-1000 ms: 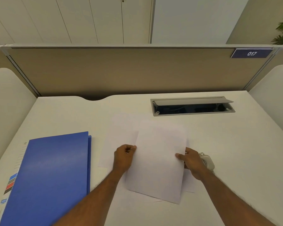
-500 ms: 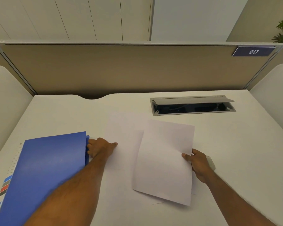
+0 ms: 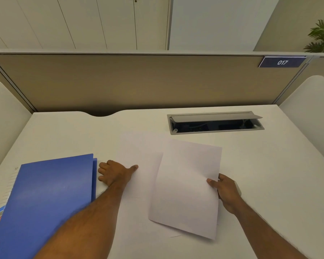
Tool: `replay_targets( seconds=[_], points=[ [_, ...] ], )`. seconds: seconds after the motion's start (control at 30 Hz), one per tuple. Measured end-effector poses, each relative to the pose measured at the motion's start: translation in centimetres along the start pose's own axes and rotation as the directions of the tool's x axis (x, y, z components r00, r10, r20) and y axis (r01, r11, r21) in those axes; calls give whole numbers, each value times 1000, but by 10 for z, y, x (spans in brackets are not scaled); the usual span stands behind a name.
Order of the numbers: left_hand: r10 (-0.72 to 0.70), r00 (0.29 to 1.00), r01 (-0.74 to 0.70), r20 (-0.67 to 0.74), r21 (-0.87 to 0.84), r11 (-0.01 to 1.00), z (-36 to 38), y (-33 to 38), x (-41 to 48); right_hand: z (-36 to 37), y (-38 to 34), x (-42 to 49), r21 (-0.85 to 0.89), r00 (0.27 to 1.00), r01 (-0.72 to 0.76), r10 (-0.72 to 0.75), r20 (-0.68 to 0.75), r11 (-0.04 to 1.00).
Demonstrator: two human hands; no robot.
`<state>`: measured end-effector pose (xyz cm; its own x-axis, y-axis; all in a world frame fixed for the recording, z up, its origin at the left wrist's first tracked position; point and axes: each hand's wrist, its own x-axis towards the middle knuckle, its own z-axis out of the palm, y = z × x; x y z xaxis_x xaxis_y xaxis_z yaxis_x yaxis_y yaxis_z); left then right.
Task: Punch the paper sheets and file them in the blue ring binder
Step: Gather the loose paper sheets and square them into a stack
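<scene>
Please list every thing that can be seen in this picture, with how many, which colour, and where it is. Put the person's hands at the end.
binder: one, blue, closed, flat on the desk at the left.
held sheet: one, white, desk centre, pinched at its right edge.
other sheets: white, flat on the desk beneath it; number cannot be told.
desk: one, white.
cable box: one, grey, lid raised, set into the far desk.
partition: one, beige, behind the desk.
sign: one, dark blue, reads 017, partition top right.
plant: one, green, far right.
cabinets: white, beyond the partition.
left hand: at the binder's right edge.
right hand: holds the sheet; a pale object beneath is mostly hidden.
</scene>
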<state>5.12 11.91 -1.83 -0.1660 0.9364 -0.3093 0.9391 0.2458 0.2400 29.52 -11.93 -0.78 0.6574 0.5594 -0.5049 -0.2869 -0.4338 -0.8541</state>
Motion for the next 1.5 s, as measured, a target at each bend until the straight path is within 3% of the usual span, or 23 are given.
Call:
replay_targets(
  seconds=[0.17,0.27,0.47,0.57,0.7,0.9,1.1,1.23,1.33,1.5],
  points=[
    [-21,998,21,60,-1,1000,-5,6,5,0,0,0,16,1000,-8,8,2,1000],
    [-7,997,14,83,-90,996,-6,5,5,4,-1,-1,24,1000,-12,12,12,1000],
    [205,969,-152,137,-322,935,-19,-2,9,13,-4,1,73,999,-6,3,49,997],
    [368,911,-222,184,-531,818,-24,-13,12,18,-5,5,139,996,-26,15,85,990],
    [455,850,-123,264,-741,661,-32,-27,-4,31,-7,7,148,994,-34,17,112,988],
    [457,781,28,424,-756,653,-29,-49,-30,57,-10,12,5,998,31,-31,55,999],
    [438,755,199,488,-807,556,-17,-54,-50,81,2,10,-137,998,65,-65,4,988],
    [491,732,96,473,-785,612,-7,-56,-56,97,8,5,-158,996,87,-88,0,984],
    [478,752,41,454,-756,653,-3,-57,-61,99,12,0,-211,992,123,-125,4,970],
    [487,774,1,406,-769,639,-7,-61,-66,82,16,-8,-254,991,119,-132,-35,960]
  ],
)
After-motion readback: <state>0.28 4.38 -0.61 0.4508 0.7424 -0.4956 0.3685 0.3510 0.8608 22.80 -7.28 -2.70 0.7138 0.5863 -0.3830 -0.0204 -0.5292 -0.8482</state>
